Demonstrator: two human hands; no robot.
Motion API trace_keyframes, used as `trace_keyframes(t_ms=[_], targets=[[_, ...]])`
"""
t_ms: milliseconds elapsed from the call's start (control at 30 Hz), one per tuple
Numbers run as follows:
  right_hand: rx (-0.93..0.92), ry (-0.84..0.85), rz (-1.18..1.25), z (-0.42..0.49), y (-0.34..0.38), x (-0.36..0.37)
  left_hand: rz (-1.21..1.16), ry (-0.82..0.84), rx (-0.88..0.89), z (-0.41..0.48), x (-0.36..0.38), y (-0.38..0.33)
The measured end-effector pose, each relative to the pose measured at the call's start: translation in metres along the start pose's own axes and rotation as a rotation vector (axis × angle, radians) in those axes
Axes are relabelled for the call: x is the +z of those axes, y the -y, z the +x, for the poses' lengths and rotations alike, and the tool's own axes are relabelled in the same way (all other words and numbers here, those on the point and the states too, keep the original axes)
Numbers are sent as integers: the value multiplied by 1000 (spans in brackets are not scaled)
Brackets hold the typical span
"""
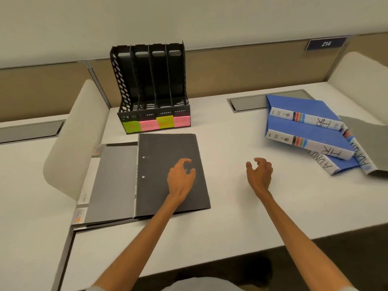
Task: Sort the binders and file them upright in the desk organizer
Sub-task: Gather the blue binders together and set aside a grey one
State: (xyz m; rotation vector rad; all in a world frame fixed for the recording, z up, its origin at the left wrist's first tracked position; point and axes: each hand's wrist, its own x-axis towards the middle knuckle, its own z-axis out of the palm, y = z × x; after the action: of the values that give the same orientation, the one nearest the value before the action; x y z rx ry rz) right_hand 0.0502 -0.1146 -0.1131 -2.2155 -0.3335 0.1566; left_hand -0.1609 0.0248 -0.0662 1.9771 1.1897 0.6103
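A black desk organizer with several upright slots stands at the back of the white desk, with green and pink sticky labels along its front. In front of it lies a dark grey folder, overlapping lighter grey folders on its left. My left hand hovers over the dark folder with fingers loosely curled, holding nothing. My right hand hangs above bare desk to the right, fingers relaxed and empty. A loose pile of blue binders with white spines marked HR and ADMIN lies at the right.
Curved white dividers stand at the left and far right of the desk. Two grey cable flaps sit in the desk's back edge. A grey sheet lies beside the blue pile. The desk's front edge runs below my forearms.
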Motion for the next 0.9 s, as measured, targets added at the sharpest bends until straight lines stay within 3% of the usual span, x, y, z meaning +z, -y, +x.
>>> trace_keyframes(t_ms=[500, 667, 800, 900], targets=[[-128, -226, 54, 188, -82, -178, -258, 321, -160, 21, 222, -161], [8, -99, -69, 243, -114, -214, -443, 361, -313, 30, 272, -202], [113, 15, -181, 270, -132, -225, -523, 325, -330, 47, 292, -217], [185, 140, -129, 280, -136, -225, -566, 323, -324, 62, 294, -221]])
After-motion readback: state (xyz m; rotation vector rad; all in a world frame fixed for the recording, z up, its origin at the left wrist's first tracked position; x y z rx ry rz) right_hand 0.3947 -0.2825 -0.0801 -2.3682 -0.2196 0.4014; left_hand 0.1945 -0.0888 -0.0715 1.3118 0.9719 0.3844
